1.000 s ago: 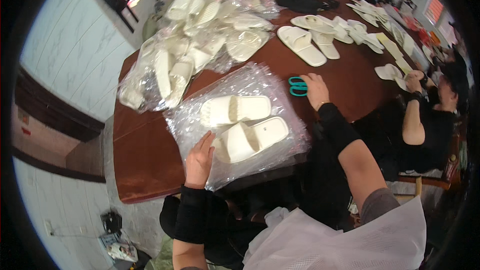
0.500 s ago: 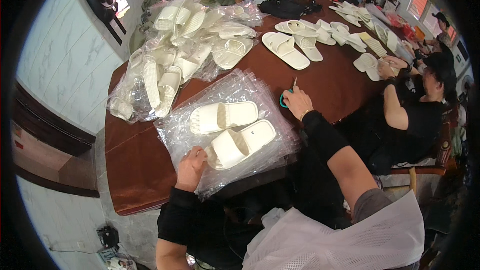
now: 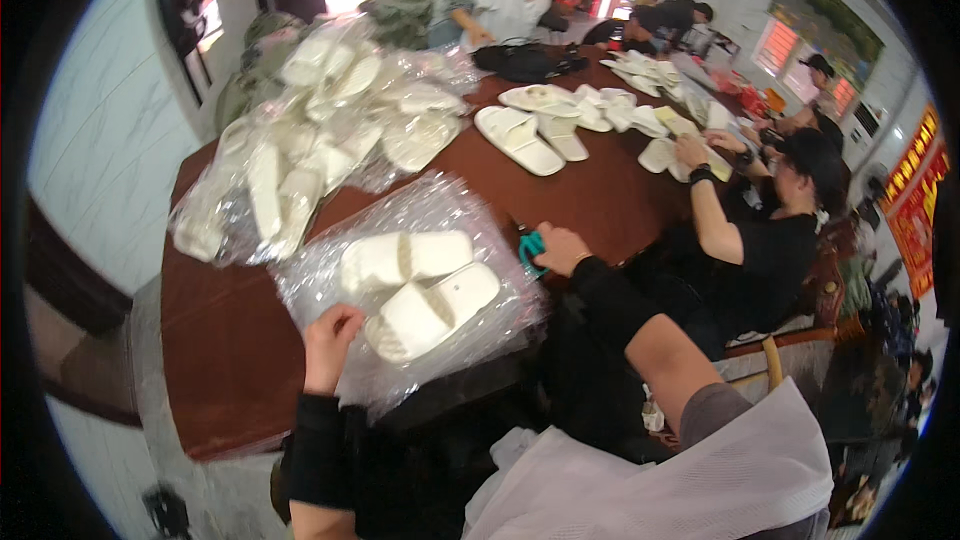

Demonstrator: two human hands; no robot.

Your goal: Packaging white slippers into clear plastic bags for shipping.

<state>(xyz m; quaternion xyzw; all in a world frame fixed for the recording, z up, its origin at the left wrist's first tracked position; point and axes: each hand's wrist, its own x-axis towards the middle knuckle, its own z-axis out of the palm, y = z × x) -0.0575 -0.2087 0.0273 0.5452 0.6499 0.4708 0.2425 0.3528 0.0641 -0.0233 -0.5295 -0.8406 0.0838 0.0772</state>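
Note:
Two cream slippers, one farther (image 3: 425, 256) and one nearer (image 3: 432, 312), lie side by side on a stack of clear plastic bags (image 3: 470, 210) at the table's near edge. My left hand (image 3: 333, 335) is beside the nearer slipper, over the bags' left edge. Its fingers are curled together; whether they pinch any plastic cannot be made out. To the right of the stack, my right hand (image 3: 562, 248) grips scissors (image 3: 530, 248) by their teal handles, the dark blades angled toward the far side.
Bagged slippers (image 3: 320, 130) are heaped at the table's far left. Loose pale slippers (image 3: 520, 140) spread along the far right, near a black bag (image 3: 528, 60). A co-worker in black (image 3: 765, 230) sits at my right, hands on slippers; another person (image 3: 505, 5) is across the brown table (image 3: 220, 340).
The view has tilted up, showing more of the room. My left hand has drawn slightly off the slipper, fingers curling in. The scissors have turned in my right hand, showing more teal handle.

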